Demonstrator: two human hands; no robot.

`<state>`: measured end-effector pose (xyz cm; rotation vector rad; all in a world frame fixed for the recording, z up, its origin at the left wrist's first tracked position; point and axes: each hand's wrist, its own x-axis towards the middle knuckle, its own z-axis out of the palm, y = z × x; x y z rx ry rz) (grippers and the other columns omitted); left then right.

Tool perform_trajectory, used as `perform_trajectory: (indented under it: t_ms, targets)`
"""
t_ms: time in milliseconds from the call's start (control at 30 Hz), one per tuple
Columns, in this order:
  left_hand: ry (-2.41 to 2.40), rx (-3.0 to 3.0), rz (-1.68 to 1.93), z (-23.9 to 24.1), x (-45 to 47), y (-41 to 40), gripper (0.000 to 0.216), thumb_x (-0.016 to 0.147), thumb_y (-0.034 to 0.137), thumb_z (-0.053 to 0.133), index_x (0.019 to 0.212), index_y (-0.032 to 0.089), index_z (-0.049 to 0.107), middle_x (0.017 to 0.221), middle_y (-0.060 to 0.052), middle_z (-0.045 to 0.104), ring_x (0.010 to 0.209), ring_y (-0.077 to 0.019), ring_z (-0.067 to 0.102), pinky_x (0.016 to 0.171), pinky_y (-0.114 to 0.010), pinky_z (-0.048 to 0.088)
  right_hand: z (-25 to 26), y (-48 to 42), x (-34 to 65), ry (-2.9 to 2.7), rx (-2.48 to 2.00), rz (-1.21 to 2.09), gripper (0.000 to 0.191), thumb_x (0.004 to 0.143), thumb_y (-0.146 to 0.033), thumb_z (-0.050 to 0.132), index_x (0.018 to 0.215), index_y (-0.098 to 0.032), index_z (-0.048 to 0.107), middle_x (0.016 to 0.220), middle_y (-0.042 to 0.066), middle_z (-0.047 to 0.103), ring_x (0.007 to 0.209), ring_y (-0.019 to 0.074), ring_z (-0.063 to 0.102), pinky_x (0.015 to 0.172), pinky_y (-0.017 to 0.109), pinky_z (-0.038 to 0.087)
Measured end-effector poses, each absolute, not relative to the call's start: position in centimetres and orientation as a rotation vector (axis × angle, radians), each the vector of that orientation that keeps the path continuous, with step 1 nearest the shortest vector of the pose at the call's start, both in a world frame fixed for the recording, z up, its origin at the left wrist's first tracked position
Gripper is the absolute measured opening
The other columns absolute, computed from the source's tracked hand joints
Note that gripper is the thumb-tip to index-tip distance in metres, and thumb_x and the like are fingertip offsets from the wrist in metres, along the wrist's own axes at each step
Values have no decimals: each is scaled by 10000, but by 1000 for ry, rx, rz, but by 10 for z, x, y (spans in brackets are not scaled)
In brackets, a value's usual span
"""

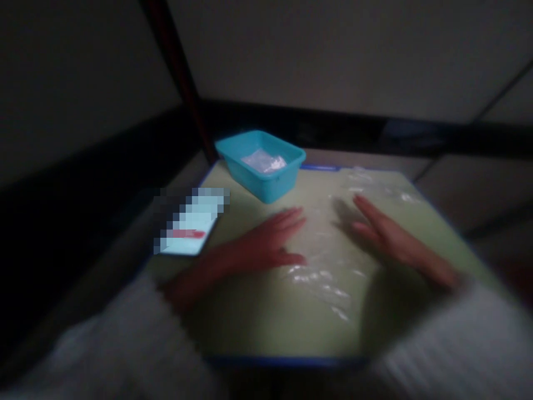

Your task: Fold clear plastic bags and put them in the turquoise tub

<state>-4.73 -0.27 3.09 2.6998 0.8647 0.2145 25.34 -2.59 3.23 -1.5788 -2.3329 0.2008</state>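
One turquoise plastic tub (266,186) is standing beyond the left hand (275,239), which is showing spread fingers and perhaps touching one crinkled, glinting, transparent plastic sheet (322,284); this is lying between both hands on the pale-yellow table (258,328). The right hand (389,239) is hovering, thumb parted, one similar clear piece (372,184) lying beyond.

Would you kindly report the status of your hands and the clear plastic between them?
Left hand open; right hand open. Clear plastic between them on table. Teal basket beyond, untouched.

Dim room: greyish walls (333,61), table (270,330)
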Motion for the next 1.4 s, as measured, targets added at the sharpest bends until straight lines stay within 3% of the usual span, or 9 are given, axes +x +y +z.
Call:
perform_trajectory:
  t_ms: [67, 200, 300, 500, 767, 967, 1400]
  targets:
    - [900, 2711, 321, 32, -28, -13, 665, 915, 542, 355, 1415, 108, 295, 1532, -153, 169, 1425, -239, 139, 1141, -379, 197, 23, -31, 246, -2330, -1608, 213, 706, 921, -584, 215, 1473, -144, 239, 1515, 114, 273, 1369, 295, 280, 1118, 474, 266]
    - [945, 2820, 310, 22, 15, -24, 579, 947, 415, 313, 1385, 37, 303, 1506, -176, 243, 1416, -229, 180, 1156, -345, 169, -1, -34, 232, -2430, -1514, 114, 659, 941, -513, 257, 1462, -110, 254, 1511, 149, 265, 1380, 278, 258, 1125, 461, 245]
    - [1029, 2833, 290, 10, 36, -22, 636, 951, 451, 250, 1402, 3, 244, 1504, -195, 233, 1410, -238, 198, 1152, -351, 178, -17, -31, 231, -2485, -1499, 8, 671, 945, -508, 240, 1466, -85, 227, 1509, 177, 245, 1394, 280, 213, 1119, 482, 236]
    - [1111, 2848, 267, -9, 38, -14, 720, 934, 550, 172, 1405, 16, 277, 1506, -182, 232, 1410, -264, 191, 1150, -402, 149, -24, -30, 236, -2494, -1642, -105, 655, 942, -532, 227, 1448, -122, 298, 1517, 167, 226, 1403, 302, 158, 1097, 500, 242]
    - [1122, 2842, 229, -9, 38, -14, 714, 936, 546, 196, 1420, 26, 263, 1517, -172, 201, 1417, -259, 159, 1150, -394, 145, -19, -25, 245, -2390, -1720, -58, 709, 937, -541, 193, 1421, -36, 315, 1484, 206, 292, 1383, 283, 251, 1097, 478, 257]
    - [1121, 2824, 208, -7, 38, -15, 713, 930, 543, 237, 1421, 27, 263, 1518, -174, 193, 1415, -270, 161, 1150, -400, 144, -12, -17, 247, -2364, -1776, -99, 687, 946, -508, 164, 1444, -43, 257, 1511, 180, 237, 1398, 287, 199, 1097, 505, 236]
    - [1284, 2818, 290, -11, 20, -12, 735, 931, 568, 204, 1423, 25, 272, 1515, -150, 222, 1416, -242, 174, 1155, -370, 163, -20, -14, 248, -2387, -1818, -149, 733, 935, -541, 113, 1418, -29, 319, 1496, 175, 283, 1384, 267, 253, 1101, 448, 255]
